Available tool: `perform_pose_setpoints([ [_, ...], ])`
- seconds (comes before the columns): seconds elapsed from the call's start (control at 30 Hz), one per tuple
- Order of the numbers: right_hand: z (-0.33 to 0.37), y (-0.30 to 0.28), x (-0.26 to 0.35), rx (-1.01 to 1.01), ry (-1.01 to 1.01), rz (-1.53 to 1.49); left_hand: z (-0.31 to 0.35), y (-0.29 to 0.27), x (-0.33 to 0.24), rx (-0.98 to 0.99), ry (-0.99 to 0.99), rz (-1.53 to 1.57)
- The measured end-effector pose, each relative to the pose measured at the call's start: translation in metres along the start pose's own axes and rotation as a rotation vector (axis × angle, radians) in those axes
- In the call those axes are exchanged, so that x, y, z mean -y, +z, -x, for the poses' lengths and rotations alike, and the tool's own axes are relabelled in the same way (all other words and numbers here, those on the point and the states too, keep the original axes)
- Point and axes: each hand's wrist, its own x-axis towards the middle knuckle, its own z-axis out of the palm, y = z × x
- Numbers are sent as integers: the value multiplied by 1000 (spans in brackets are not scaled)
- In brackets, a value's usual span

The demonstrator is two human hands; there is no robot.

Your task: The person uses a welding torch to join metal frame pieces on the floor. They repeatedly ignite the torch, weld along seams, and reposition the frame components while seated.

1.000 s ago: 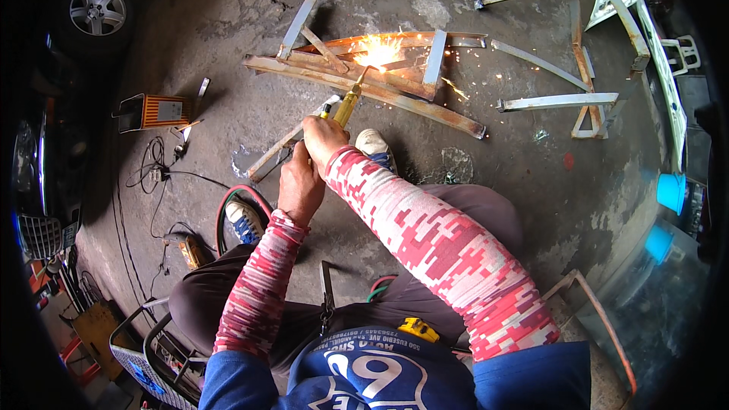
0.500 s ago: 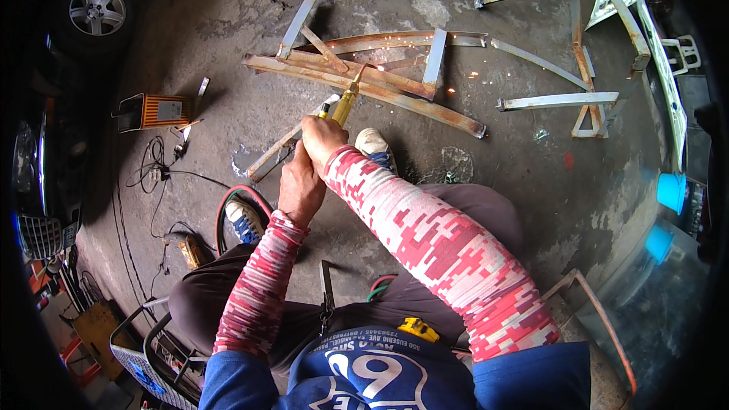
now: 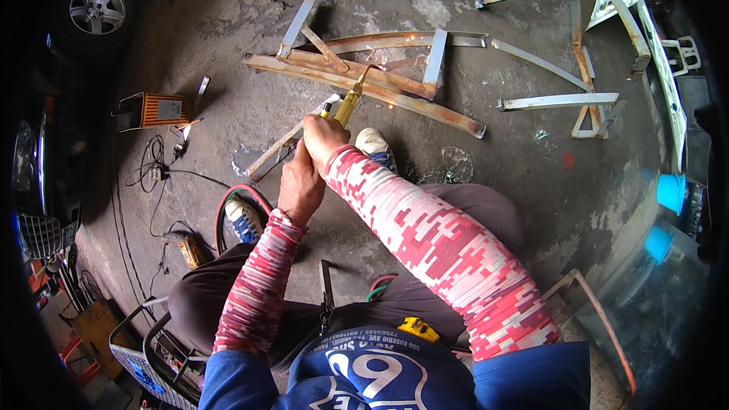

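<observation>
My right hand (image 3: 325, 138) is wrapped round a brass cutting torch (image 3: 348, 110) that points forward and slightly right. Just behind and below it, my left hand (image 3: 301, 184) is closed on the rear part of the torch, mostly hidden by the fingers. The bent nozzle reaches over a rusty steel frame (image 3: 425, 106) lying on the floor, its tip near the inner bars. A few small sparks glow around the frame. A grey flat upright (image 3: 435, 61) stands at its right end and another grey piece (image 3: 297, 26) at its left.
Nearer me lies a loose metal bar (image 3: 273, 153), left of my shoe (image 3: 375, 146). An orange striped box (image 3: 156, 111) and black cables sit at left, with a red hose (image 3: 220, 216) by my other shoe. More welded bars (image 3: 558, 100) lie at right. A car wheel (image 3: 97, 7) stands far left.
The sparks that were scattered right of the nozzle have mostly died down, and the bright glow at the tip has faded. My hands and the torch have barely shifted.
</observation>
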Motion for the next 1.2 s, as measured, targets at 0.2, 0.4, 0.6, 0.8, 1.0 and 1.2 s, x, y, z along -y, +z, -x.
perform_pose_setpoints([
  [0.2, -9, -3, -6, 87, -243, 278, 0, 0, -1, -9, -11, -21],
  [0.4, -8, -4, -5, 128, -155, 144, 0, 1, 0, -4, -11, -33],
  [0.6, -13, -13, -1, 292, -102, 197, 0, 2, 1, -9, -14, -42],
  [0.8, -15, -13, -2, 303, -108, 228, -2, 4, 6, -8, 6, -53],
  [1.0, -20, -11, -6, 319, -119, 248, -1, 5, 6, -24, 4, -33],
  [1.2, -21, -11, -7, 336, -113, 226, 0, 6, 5, -72, -7, -61],
])
